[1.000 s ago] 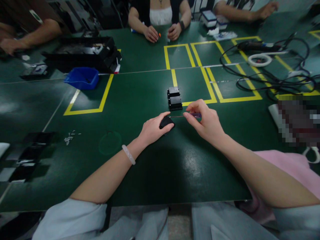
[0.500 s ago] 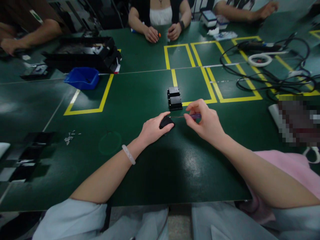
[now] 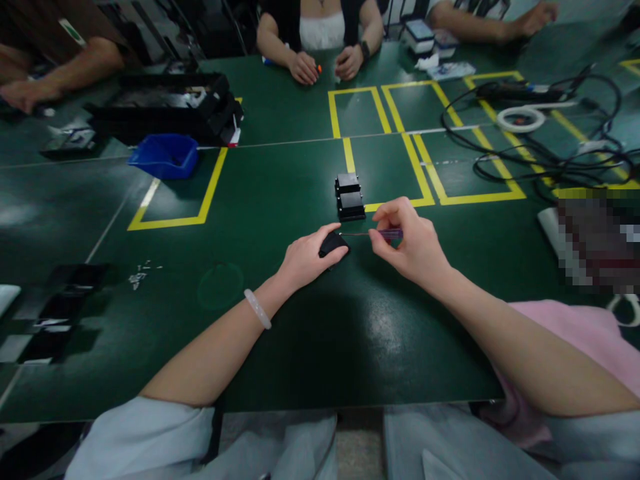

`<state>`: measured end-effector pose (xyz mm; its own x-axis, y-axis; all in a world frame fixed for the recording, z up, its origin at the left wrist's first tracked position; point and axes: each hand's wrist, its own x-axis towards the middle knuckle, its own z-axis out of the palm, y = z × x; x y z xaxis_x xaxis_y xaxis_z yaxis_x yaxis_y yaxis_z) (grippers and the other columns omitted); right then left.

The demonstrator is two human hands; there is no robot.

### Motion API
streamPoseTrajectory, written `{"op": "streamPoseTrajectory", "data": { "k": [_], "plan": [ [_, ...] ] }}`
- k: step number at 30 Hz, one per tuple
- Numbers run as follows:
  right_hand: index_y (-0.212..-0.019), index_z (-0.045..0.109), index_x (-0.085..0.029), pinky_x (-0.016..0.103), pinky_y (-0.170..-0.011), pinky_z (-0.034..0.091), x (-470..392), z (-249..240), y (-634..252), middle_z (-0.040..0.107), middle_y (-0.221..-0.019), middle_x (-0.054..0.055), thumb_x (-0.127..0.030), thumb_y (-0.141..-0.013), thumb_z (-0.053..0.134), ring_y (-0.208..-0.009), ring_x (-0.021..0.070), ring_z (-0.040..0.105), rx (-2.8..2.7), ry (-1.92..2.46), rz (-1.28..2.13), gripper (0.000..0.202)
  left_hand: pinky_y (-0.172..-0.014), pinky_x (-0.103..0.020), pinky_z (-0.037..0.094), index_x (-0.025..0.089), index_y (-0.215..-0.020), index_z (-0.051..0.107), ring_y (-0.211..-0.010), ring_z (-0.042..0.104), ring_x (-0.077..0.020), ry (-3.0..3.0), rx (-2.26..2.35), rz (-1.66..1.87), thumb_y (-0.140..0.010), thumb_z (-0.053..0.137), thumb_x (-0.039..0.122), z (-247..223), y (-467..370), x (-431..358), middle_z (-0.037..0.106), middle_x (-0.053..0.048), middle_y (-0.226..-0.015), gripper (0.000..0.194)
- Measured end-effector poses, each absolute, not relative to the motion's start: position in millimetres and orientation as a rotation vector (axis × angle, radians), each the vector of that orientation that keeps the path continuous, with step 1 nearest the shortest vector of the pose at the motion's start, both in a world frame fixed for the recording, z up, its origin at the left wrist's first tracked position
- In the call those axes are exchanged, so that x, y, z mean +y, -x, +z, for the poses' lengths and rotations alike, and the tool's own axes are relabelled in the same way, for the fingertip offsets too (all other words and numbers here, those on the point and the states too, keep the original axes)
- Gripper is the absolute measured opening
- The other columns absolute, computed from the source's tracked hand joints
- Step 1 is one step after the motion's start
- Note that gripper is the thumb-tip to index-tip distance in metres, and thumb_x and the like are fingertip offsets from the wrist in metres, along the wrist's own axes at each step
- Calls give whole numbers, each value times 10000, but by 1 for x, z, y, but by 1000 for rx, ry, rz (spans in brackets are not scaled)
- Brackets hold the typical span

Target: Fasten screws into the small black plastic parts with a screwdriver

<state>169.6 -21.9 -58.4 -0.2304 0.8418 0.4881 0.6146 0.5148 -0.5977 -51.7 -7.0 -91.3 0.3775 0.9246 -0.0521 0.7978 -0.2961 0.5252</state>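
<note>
My left hand (image 3: 306, 259) is closed around a small black part (image 3: 334, 247), pressing it against the green table. In my right hand (image 3: 413, 240) is a screwdriver (image 3: 391, 234) with a purplish handle, pinched between thumb and fingers. Its thin shaft points left, and the tip meets the right upper edge of the black part, where a tiny bright spot shows. Just beyond my hands stand two black blocks (image 3: 350, 197) with small shiny points on their sides. Loose small screws (image 3: 139, 275) lie in a cluster to the left.
Black pieces (image 3: 70, 293) lie at the left. A blue scoop-shaped bin (image 3: 167, 157) stands before a black tray (image 3: 220, 110). Cables (image 3: 540, 157) and a white ring (image 3: 520, 120) occupy the right, near a pink cloth (image 3: 565, 327). Several people sit around the table, their hands on it.
My hands, the black part and the screwdriver stay almost in place. At the far left, another person's hand has shifted slightly to the right.
</note>
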Motion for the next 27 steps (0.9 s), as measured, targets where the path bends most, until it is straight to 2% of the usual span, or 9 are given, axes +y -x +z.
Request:
{"op": "streamPoseTrajectory", "data": {
  "k": [7,11,15,21,24,27],
  "plan": [
    [-944,522,-234,285,-657,439,-22,-58,-171,609,-745,-19,-330,-908,583,-660,147,596,-1963,1176,376,120,-915,-400,498,254,-1468,489,-1079,680,-293,-2173,1466,368,-942,480,585,-91,52,-7,699,-81,-1249,621],
    [-949,523,-238,286,-656,437,-22,-59,-171,595,-739,-24,-271,-891,568,-650,145,591,-1959,1199,366,81,-915,-399,500,264,-1473,482,-1072,683,-290,-2176,1472,364,-942,469,595,-92,53,-7,702,-75,-1241,625],
    [-956,514,-239,288,-658,439,-22,-58,-170,591,-743,-27,-231,-844,587,-648,145,578,-1959,1198,352,134,-913,-400,501,259,-1469,487,-1061,685,-287,-2172,1471,369,-941,470,592,-92,53,-6,707,-78,-1226,624],
    [-900,522,-232,289,-655,429,-21,-58,-171,611,-761,-8,-324,-913,575,-676,151,587,-1983,1177,357,107,-915,-402,499,256,-1472,485,-1084,681,-292,-2165,1464,371,-942,482,578,-91,52,-7,697,-83,-1258,621],
    [-914,519,-235,284,-658,439,-21,-59,-171,608,-762,-13,-258,-888,570,-668,146,585,-1958,1182,357,61,-909,-401,500,258,-1470,489,-1075,683,-291,-2170,1471,368,-940,484,581,-92,52,-7,700,-82,-1251,620],
    [-955,510,-240,278,-667,453,-22,-59,-170,600,-758,-26,-202,-838,577,-665,141,589,-1937,1167,374,141,-898,-393,505,267,-1468,489,-1058,687,-286,-2176,1477,370,-937,484,586,-93,53,-6,711,-76,-1219,619]
  ]
}}
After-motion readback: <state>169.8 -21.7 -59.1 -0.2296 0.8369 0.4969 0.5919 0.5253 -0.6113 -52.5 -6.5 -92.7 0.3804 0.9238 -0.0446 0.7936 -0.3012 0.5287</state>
